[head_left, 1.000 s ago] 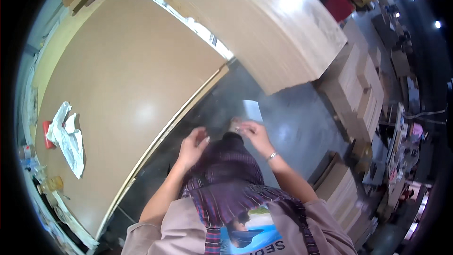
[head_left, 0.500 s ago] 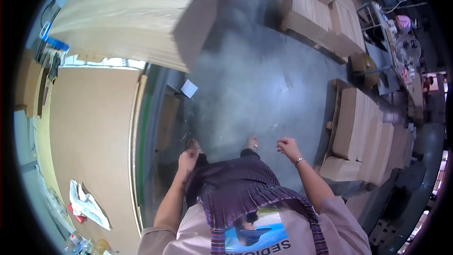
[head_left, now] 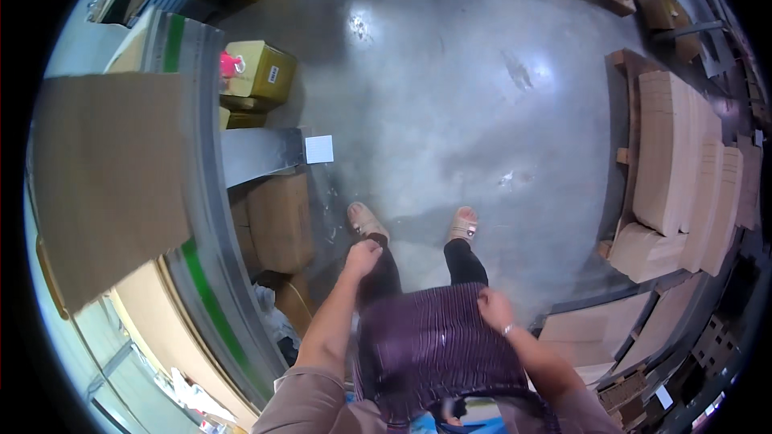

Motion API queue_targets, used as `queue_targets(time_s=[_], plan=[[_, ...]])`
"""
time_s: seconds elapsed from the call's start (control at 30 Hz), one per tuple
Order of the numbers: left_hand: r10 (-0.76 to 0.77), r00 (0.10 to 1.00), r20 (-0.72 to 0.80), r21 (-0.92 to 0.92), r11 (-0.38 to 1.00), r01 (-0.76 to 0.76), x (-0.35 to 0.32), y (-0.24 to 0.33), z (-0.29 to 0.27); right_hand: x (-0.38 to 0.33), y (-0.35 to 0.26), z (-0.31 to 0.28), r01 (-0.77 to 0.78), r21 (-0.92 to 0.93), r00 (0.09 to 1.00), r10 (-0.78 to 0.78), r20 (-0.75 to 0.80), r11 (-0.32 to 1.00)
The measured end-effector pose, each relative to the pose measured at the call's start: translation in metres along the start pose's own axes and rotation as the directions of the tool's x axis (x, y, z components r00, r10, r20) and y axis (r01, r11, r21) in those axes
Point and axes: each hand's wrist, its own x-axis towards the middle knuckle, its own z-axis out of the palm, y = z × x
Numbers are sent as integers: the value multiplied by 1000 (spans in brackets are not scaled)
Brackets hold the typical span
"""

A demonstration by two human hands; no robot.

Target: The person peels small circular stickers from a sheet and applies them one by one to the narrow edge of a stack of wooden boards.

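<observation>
My left hand [head_left: 364,257] hangs beside my left thigh with its fingers curled closed, nothing showing in them. My right hand [head_left: 496,309] is at the right edge of the dark purple striped apron [head_left: 442,325], its fingers bent in against the cloth. No object shows in it. To my left, a brown cardboard sheet [head_left: 112,185] lies on a long bench with a grey edge [head_left: 205,193] and a green stripe. Neither hand touches the sheet or the bench.
Under the bench stand cardboard boxes [head_left: 279,223] and a grey support [head_left: 261,154] with a white square [head_left: 319,149] at its end. Yellow-brown boxes [head_left: 261,72] sit farther off. Stacked cardboard [head_left: 671,153] rests on a wooden pallet [head_left: 623,153] at right; flat boards [head_left: 595,333] lie nearer.
My view has shifted: the tall cardboard stack at far left is out of sight, and yellow-brown boxes show. My right hand has come in to the apron, its fingers now curled.
</observation>
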Motion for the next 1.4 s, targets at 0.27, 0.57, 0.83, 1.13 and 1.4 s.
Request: queue_targets(time_s=[0.27,0.57,0.83,1.13,1.4], plan=[[-199,922,-332,-99,979,175,247,-152,-34,31,-24,59,50,15,984,-46,-172,999],[-353,504,-788,-233,929,286,440,-311,-148,99,-67,100,136,88,978,-119,-172,987],[-613,368,-699,-547,790,277,510,-279,-138,135,-95,111,167,-44,964,-172,-201,985],[-450,755,-476,-824,529,-204,375,-177,-38,88,-105,66,41,-63,998,-44,-52,997],[58,975,-216,-323,938,-127,100,-16,57,45,-69,44,228,-161,961,-249,-123,960]])
